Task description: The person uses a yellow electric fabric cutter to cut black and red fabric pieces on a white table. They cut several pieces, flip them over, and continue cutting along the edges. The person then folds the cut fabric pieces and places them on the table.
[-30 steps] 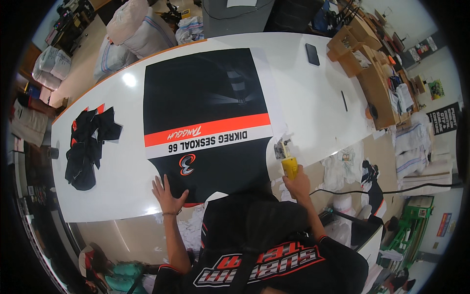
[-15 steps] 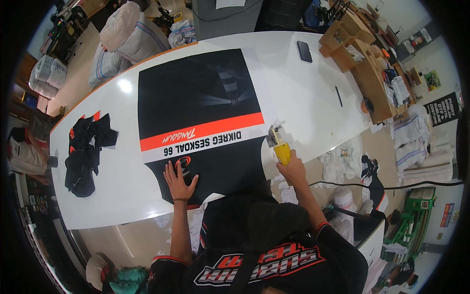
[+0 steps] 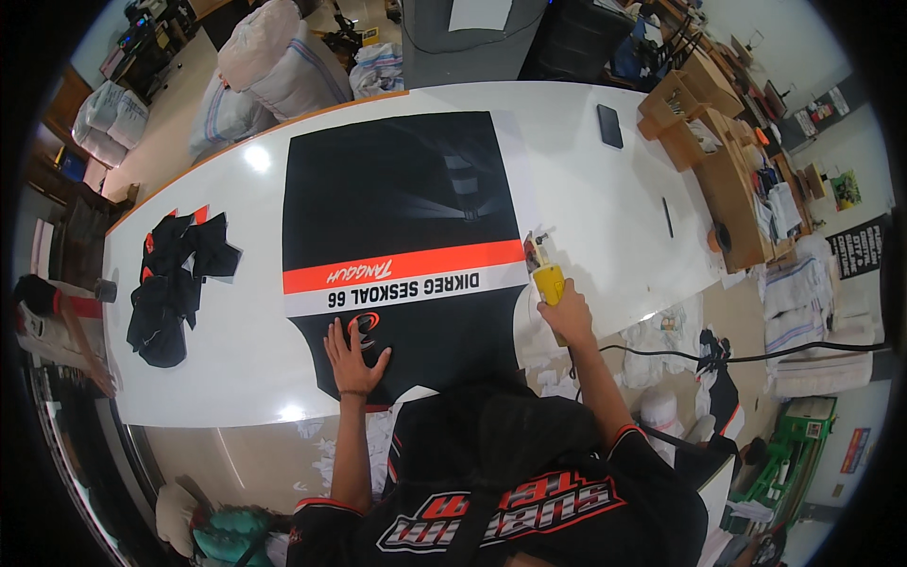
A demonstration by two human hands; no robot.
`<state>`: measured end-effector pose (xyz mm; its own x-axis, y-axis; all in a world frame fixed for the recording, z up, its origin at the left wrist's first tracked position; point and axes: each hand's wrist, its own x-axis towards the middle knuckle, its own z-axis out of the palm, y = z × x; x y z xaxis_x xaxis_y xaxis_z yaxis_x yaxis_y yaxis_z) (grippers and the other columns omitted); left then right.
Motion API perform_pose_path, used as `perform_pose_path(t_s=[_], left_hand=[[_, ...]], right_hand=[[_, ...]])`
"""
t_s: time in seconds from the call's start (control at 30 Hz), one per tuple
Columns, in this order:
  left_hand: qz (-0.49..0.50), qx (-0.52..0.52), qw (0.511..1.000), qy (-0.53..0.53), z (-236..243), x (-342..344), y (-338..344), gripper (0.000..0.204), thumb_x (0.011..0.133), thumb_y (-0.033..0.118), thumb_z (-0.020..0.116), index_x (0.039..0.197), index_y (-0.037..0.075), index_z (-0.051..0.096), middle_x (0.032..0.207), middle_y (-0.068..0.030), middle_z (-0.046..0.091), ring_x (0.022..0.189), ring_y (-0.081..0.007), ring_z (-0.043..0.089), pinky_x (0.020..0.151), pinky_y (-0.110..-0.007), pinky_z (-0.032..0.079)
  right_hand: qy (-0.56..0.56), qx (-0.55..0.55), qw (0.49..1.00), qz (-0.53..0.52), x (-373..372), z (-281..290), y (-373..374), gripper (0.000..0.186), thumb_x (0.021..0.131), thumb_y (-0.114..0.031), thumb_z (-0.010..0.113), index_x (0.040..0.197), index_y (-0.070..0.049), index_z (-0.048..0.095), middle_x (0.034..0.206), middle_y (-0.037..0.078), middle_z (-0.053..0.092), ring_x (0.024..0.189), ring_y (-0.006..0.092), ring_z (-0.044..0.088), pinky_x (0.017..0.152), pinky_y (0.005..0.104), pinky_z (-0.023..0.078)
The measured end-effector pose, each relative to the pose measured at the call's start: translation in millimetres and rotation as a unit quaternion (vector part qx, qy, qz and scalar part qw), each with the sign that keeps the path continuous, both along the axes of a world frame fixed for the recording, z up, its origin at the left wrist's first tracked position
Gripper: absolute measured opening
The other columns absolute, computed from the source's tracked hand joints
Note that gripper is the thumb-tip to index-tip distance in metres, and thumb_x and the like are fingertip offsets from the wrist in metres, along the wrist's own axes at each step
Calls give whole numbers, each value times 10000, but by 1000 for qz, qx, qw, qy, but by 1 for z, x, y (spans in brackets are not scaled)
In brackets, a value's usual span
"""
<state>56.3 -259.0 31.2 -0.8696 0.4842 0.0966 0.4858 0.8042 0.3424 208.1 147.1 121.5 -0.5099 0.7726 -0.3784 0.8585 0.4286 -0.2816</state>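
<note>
Head cam: L hand (image 3: 357, 365) is flat w/ fingers spread on the big black cloth (image 3: 397, 194), which lies on the white bench (image 3: 609, 236). R hand (image 3: 571, 314) is wrapped round a yellow tool (image 3: 547, 283), its tip by the cloth's R edge.

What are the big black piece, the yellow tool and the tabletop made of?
Black piece: probably thin, matte fabric; it lies flat, and its graphics look printed on.
Yellow tool: its body looks like hard plastic, judging by the even, solid colour.
Tabletop: smooth and glossy, perhaps laminate; light glares off it in bright spots.
</note>
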Motion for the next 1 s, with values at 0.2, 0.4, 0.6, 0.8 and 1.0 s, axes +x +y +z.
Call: perform_pose_path(t_s=[0.2, 0.4, 0.6, 0.8, 1.0], left_hand=[[8, -7, 1000, -10, 3, 0, 1, 939, 811, 547, 746, 1538, 71, 388, 1599, -277, 274, 1499, -460, 237, 1234, -581, 188], [10, -1, 1000, -9, 3, -1, 1, 941, 801, 532, 760, 1533, 69, 393, 1595, -281, 279, 1489, -468, 253, 1226, -586, 201], [12, -4, 1000, -10, 3, -2, 1, 946, 794, 534, 764, 1533, 75, 391, 1593, -276, 288, 1478, -475, 272, 1216, -597, 213], [16, -6, 1000, -21, 3, -4, 1, 953, 793, 541, 760, 1538, 81, 384, 1588, -273, 296, 1475, -476, 276, 1210, -608, 218], [24, -9, 999, -40, 6, -4, 2, 956, 788, 546, 762, 1536, 82, 389, 1583, -274, 302, 1473, -477, 280, 1208, -612, 218]], right_hand=[[-5, 7, 1000, 11, -49, -6, 29, 635, 763, -361, 754, 1232, -27, 485, 1100, 280, 675, 1030, 467, 682, 883, 532, 558], [2, 5, 1000, 14, -104, -10, 61, 643, 759, -376, 759, 1234, -33, 494, 1121, 254, 679, 1045, 443, 687, 887, 517, 565], [13, 22, 999, 33, -152, -13, 91, 663, 754, -389, 765, 1241, -19, 508, 1141, 255, 680, 1067, 432, 685, 904, 509, 564], [17, 33, 998, 42, -202, -15, 121, 646, 749, -385, 768, 1219, -17, 522, 1129, 239, 686, 1065, 425, 686, 898, 505, 570], [19, 26, 999, 40, -249, -17, 146, 658, 737, -380, 774, 1228, -12, 534, 1152, 227, 687, 1078, 411, 685, 906, 499, 567]])
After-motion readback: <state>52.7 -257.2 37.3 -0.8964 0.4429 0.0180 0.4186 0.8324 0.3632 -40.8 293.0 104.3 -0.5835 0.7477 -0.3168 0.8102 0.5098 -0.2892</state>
